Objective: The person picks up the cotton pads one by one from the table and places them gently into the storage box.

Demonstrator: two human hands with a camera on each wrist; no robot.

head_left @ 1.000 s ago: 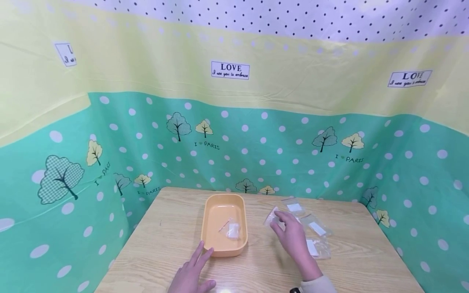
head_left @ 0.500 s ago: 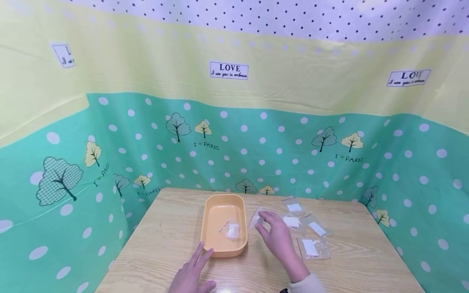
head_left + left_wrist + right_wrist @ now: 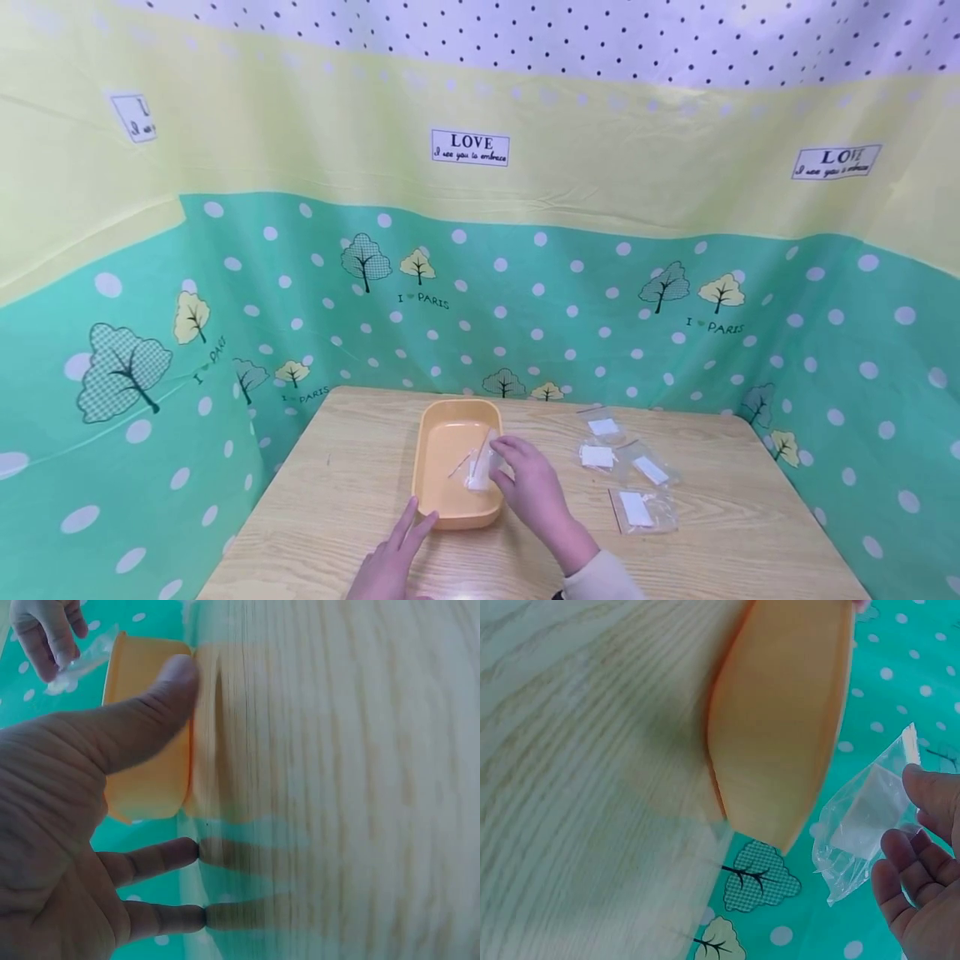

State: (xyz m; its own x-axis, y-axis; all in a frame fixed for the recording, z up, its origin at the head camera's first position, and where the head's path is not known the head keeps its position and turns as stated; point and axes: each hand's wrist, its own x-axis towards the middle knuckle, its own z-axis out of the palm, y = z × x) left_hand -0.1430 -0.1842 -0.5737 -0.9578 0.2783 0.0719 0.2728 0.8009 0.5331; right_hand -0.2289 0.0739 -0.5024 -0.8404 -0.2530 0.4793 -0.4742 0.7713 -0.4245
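Note:
A clear plastic zip bag (image 3: 870, 814) with a white label inside hangs from my right hand (image 3: 534, 487), pinched between thumb and fingers. In the head view that hand is over the right side of an orange plastic tub (image 3: 450, 515). Another clear bag (image 3: 476, 482) with a white label lies in the tub, partly covered by the held one. My left hand (image 3: 392, 552) is at the tub's near left corner, its fingers spread and fairly straight. In the left wrist view the thumb (image 3: 139, 724) lies across the tub's near wall.
Several clear bags with white labels lie on the wooden table (image 3: 720, 533) right of the tub, among them a front bag (image 3: 643, 510) and a back bag (image 3: 602, 426). A green and yellow printed curtain (image 3: 480, 317) surrounds the table at the back and sides.
My right hand has carried the pinched bag leftward from the group of bags to above the tub. The left hand stays at the tub's corner.

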